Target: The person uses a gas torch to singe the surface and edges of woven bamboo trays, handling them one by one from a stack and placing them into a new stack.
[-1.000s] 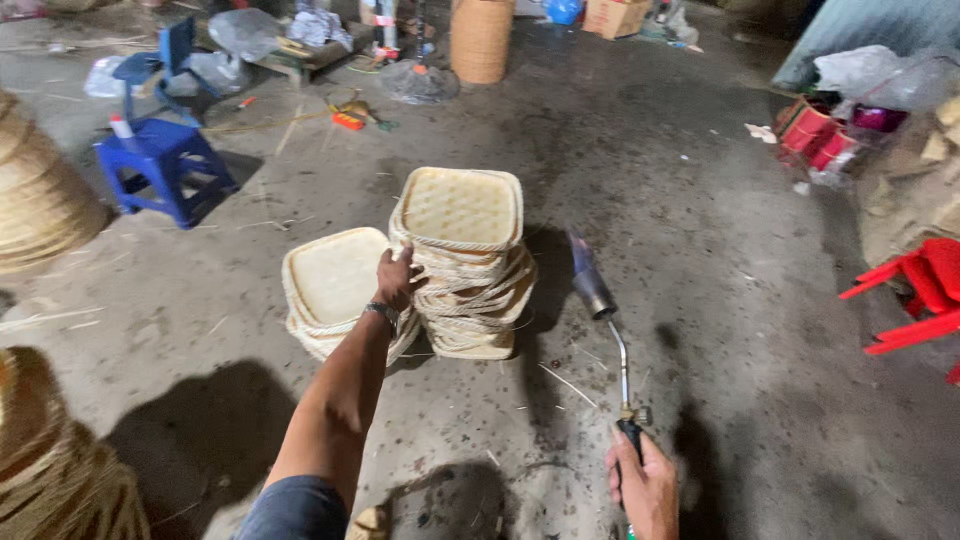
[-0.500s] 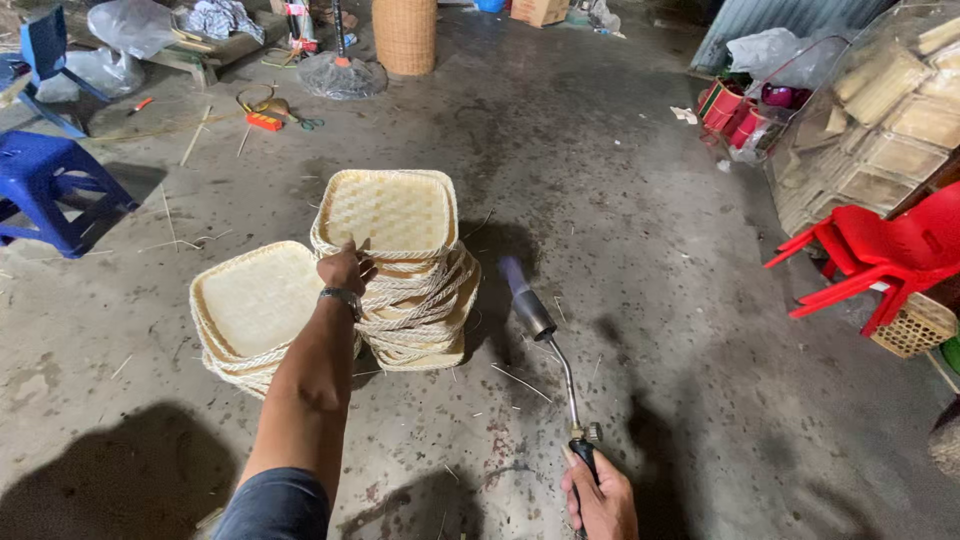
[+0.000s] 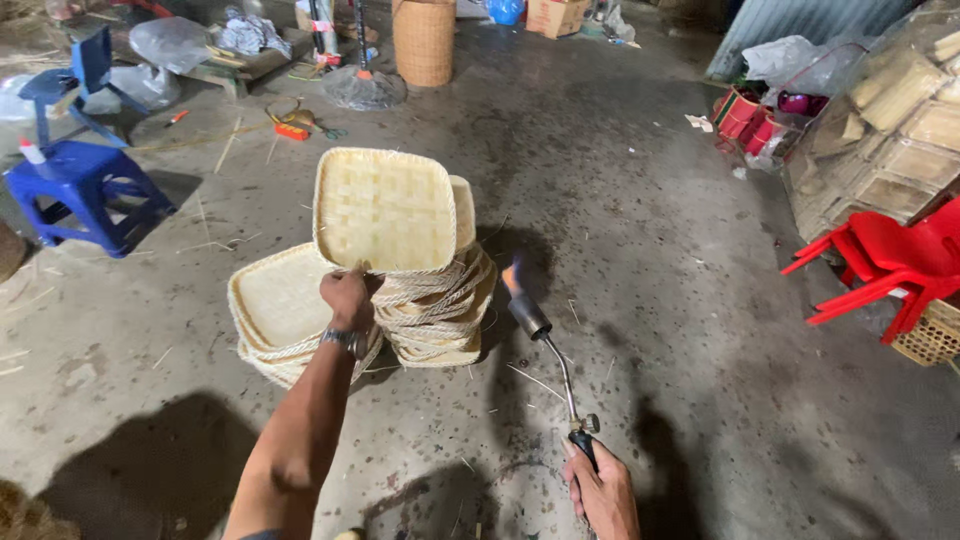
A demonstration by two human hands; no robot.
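Observation:
My left hand (image 3: 348, 298) grips the near edge of a square woven bamboo tray (image 3: 385, 208) and holds it tilted up, its hollow side facing me. Under it stands a tall stack of the same trays (image 3: 440, 318); a lower stack (image 3: 280, 318) sits to its left. My right hand (image 3: 602, 490) holds the handle of a gas torch (image 3: 548, 352). The torch's long thin tube points up and left, and a small flame (image 3: 514, 274) burns at its nozzle, just right of the tall stack.
A blue plastic stool (image 3: 78, 186) stands at the left. Red plastic chairs (image 3: 890, 266) and bagged woven boxes (image 3: 900, 130) fill the right side. A tall woven basket (image 3: 424, 40) and clutter lie at the back. Bamboo slivers litter the concrete floor (image 3: 650, 220).
My left hand has lifted the top tray off the tall stack and tipped it upright. The torch now shows a flame and sits closer to the stack.

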